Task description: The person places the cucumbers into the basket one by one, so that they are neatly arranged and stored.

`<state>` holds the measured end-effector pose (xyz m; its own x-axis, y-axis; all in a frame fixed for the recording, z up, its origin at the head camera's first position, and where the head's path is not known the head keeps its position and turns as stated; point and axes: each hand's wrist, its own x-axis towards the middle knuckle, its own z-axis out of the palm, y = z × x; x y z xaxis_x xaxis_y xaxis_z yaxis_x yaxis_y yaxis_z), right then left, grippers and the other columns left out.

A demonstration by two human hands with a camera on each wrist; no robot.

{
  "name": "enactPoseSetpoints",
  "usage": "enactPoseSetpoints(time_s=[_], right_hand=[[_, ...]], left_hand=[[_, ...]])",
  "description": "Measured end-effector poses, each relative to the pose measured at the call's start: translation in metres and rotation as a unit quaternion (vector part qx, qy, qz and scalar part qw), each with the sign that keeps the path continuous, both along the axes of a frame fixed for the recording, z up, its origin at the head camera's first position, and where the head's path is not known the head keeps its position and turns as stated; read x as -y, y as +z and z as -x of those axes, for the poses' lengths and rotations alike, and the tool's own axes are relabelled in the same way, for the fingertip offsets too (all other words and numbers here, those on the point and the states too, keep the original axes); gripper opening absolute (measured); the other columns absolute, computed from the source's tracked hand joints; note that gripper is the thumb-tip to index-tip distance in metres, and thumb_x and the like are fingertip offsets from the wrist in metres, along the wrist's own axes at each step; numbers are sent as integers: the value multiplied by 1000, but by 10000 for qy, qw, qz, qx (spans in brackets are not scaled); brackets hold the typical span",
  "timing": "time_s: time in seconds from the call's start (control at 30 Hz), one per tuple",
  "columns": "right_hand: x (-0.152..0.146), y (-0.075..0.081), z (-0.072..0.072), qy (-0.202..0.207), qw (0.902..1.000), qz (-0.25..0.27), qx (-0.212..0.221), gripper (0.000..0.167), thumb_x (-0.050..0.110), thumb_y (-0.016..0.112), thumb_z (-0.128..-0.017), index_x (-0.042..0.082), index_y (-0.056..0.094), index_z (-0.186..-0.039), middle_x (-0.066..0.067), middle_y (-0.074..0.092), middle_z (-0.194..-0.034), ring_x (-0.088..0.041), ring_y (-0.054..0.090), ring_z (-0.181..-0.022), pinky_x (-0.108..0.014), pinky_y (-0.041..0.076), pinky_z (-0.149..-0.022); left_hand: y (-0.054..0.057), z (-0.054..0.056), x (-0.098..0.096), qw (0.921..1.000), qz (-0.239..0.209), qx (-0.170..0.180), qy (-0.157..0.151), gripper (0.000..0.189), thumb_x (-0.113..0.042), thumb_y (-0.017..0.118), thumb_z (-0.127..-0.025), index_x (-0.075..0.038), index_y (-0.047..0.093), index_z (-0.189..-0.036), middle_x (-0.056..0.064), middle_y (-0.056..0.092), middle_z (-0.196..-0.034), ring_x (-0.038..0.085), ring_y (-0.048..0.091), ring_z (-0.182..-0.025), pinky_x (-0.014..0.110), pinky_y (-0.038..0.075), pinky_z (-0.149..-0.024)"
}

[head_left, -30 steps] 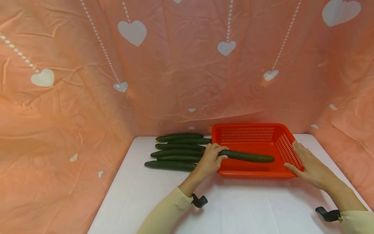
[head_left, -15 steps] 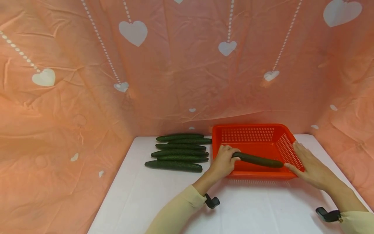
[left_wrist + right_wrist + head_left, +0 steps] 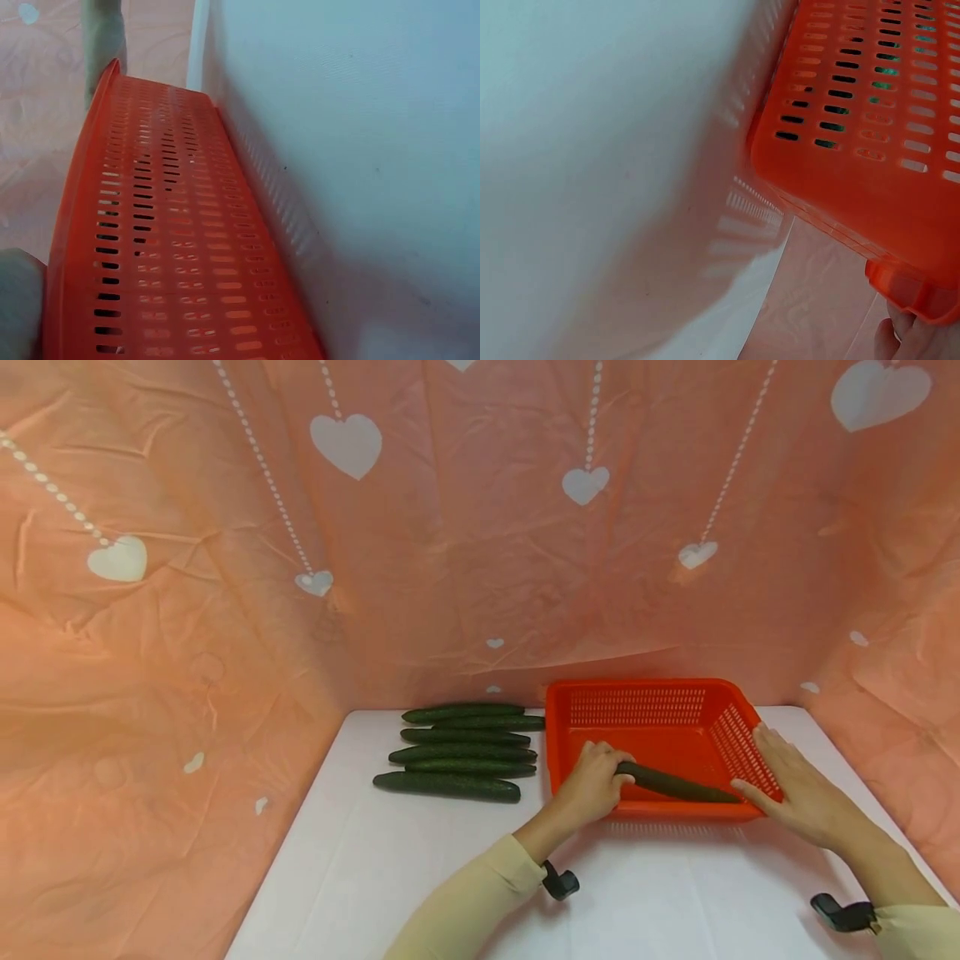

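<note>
A long green cucumber (image 3: 678, 783) slants down inside the red plastic basket (image 3: 637, 687). My left hand (image 3: 596, 783) grips its near left end, over the front left part of the basket. The cucumber's far end lies low by the front right corner. At the basket's right rim rests my right hand (image 3: 802, 789), fingers straight along the outside and thumb reaching over the inner side. The left wrist view looks along the slotted basket wall (image 3: 172, 225). In the right wrist view, green shows through the slots of the basket (image 3: 840, 172), with fingers (image 3: 904, 334) at the lower right rim.
Several cucumbers (image 3: 446, 786) lie side by side on the white tabletop (image 3: 420, 877), left of the basket. One at the back reaches the basket's left wall. An orange cloth (image 3: 450, 568) with white hearts hangs behind and on both sides.
My left hand has moved right and slightly toward me, bringing the cucumber lower into the basket, its far end now down by the front right corner. The right hand stays at the rim.
</note>
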<state>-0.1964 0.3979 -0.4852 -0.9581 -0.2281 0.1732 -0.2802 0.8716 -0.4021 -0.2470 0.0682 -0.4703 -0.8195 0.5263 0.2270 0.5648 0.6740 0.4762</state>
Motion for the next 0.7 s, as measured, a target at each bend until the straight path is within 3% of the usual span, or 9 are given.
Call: enactPoseSetpoints(time_s=[0.1, 0.2, 0.4, 0.57, 0.7], right_hand=[[1, 1, 0, -26, 10000, 18, 28, 98, 43, 62, -107, 0, 2, -170, -33, 3, -175, -60, 8, -158, -72, 0, -125], [1, 1, 0, -30, 10000, 31, 33, 98, 43, 63, -106, -1, 2, -170, -34, 3, -174, -60, 8, -158, -72, 0, -125], [2, 1, 0, -11, 10000, 50, 7, 98, 42, 63, -106, -1, 3, -170, -33, 3, -174, -59, 7, -158, -67, -4, -127], [1, 1, 0, -17, 9999, 79, 97, 99, 44, 63, -106, 0, 1, -170, -33, 2, -175, -58, 6, -159, -73, 1, -125], [1, 0, -1, -34, 9999, 83, 126, 100, 46, 62, -106, 1, 0, -171, -32, 1, -175, -59, 6, -158, -76, 2, -124]], left_hand=[[1, -1, -1, 9995, 150, 255, 81, 26, -25, 76, -102, -14, 79, -125, -1, 71, -115, 11, 53, -102, 14, 43, -82], [2, -2, -1, 9985, 333, 407, 141, 28, -27, 78, -100, -16, 79, -126, -3, 71, -113, 9, 53, -99, 15, 45, -82], [6, -3, 4, 9975, 700, 66, 86, 28, -30, 76, -103, -23, 78, -130, -7, 72, -123, 9, 62, -107, 19, 51, -93], [9, 0, 22, 9994, 332, 49, 52, 27, -29, 71, -106, -23, 77, -132, -4, 69, -133, 14, 65, -122, 26, 55, -100], [13, 5, 41, 9998, -24, 157, 83, 26, -27, 68, -108, -22, 76, -132, -2, 69, -135, 17, 66, -125, 31, 56, -103]])
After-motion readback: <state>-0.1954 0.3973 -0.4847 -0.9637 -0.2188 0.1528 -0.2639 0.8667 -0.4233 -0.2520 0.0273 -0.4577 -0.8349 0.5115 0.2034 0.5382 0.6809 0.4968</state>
